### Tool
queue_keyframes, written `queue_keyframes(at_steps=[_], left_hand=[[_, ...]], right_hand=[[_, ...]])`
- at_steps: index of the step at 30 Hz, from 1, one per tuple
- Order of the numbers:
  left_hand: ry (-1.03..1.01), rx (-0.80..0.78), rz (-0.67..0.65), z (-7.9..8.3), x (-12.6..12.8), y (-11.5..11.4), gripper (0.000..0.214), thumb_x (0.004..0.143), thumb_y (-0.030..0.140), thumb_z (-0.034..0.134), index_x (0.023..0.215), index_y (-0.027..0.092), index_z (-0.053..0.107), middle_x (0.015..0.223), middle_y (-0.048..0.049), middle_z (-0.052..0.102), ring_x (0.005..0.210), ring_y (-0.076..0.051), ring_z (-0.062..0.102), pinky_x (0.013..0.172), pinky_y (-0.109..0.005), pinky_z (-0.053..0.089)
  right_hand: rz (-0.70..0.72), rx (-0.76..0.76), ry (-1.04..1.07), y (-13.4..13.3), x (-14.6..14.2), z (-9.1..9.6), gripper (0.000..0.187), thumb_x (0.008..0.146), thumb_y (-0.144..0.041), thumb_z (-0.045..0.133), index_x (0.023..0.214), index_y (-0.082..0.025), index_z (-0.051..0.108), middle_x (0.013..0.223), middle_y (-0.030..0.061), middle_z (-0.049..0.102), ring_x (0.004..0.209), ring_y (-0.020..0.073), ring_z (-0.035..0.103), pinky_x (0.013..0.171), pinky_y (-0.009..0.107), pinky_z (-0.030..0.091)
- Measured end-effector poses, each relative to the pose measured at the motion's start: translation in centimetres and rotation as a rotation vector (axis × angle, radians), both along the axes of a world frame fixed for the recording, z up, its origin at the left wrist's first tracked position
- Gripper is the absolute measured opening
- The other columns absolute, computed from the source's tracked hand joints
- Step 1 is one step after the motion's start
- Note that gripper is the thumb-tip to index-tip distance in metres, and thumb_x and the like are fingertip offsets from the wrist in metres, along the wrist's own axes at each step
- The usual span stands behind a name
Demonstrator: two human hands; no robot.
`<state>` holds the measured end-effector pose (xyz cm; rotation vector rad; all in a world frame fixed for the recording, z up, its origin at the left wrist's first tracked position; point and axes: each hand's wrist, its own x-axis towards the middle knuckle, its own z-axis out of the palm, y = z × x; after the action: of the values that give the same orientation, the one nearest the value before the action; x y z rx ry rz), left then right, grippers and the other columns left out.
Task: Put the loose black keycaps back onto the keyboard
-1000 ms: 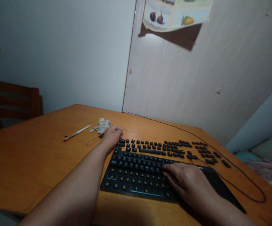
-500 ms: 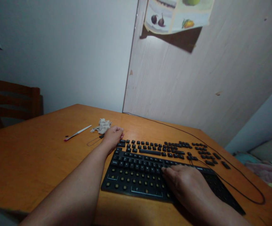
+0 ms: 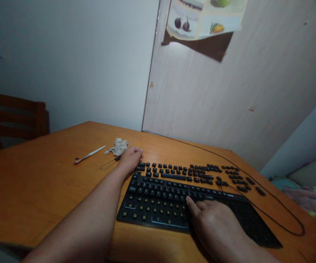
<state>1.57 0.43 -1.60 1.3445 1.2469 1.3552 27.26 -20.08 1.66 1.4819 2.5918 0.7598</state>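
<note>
A black keyboard (image 3: pixel 158 208) lies on the orange wooden table (image 3: pixel 37 182), with many of its keys bare. Rows of loose black keycaps (image 3: pixel 180 171) lie on the table just behind it. My left hand (image 3: pixel 130 159) rests at the keyboard's far left corner beside those keycaps, fingers curled under; what they hold is hidden. My right hand (image 3: pixel 212 223) sits on the keyboard's middle, its index finger stretched onto the keys and the other fingers curled.
The keyboard's black cable (image 3: pixel 284 223) loops along the table's right edge toward the wall. A crumpled tissue (image 3: pixel 118 146) and a white stick with a pink tip (image 3: pixel 89 154) lie beyond my left hand. A wooden chair (image 3: pixel 12 117) stands at left; bedding (image 3: pixel 305 182) at right.
My right hand has drawn back toward me on the keyboard and gone from lying flat to curled, with the index finger out. My left hand has stayed put.
</note>
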Motion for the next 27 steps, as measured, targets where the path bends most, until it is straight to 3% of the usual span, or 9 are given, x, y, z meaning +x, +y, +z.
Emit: queue_keyframes(at_steps=[5,12,27], left_hand=[[-0.012,0.007,0.002,-0.1,0.0,0.1,0.023,0.075,0.039,0.06,0.073,0.016,0.059,0.063,-0.0031,0.063,0.054,-0.013,0.054,0.053,-0.023,0.037],[-0.036,-0.004,0.001,-0.1,-0.1,0.2,0.023,0.075,0.039,0.061,0.074,0.016,0.059,0.063,-0.003,0.063,0.057,-0.013,0.056,0.055,-0.023,0.039],[-0.053,-0.036,0.0,0.8,0.2,-0.7,0.02,0.075,0.036,0.059,0.073,0.016,0.056,0.06,-0.0012,0.06,0.053,-0.012,0.052,0.053,-0.023,0.037]], right_hand=[[-0.045,-0.043,0.062,-0.1,-0.1,0.0,0.051,0.072,-0.004,0.054,0.121,-0.008,0.067,0.08,0.0058,0.074,0.066,0.0202,0.068,0.063,0.029,0.054],[-0.096,-0.146,0.219,-0.3,0.5,2.2,0.039,0.087,-0.012,0.045,0.116,-0.019,0.07,0.083,0.0041,0.074,0.069,0.0193,0.069,0.066,0.03,0.052],[-0.123,-0.224,0.353,-0.9,0.4,2.5,0.039,0.086,-0.013,0.045,0.113,-0.022,0.072,0.093,0.0058,0.074,0.082,0.0218,0.07,0.076,0.034,0.054]])
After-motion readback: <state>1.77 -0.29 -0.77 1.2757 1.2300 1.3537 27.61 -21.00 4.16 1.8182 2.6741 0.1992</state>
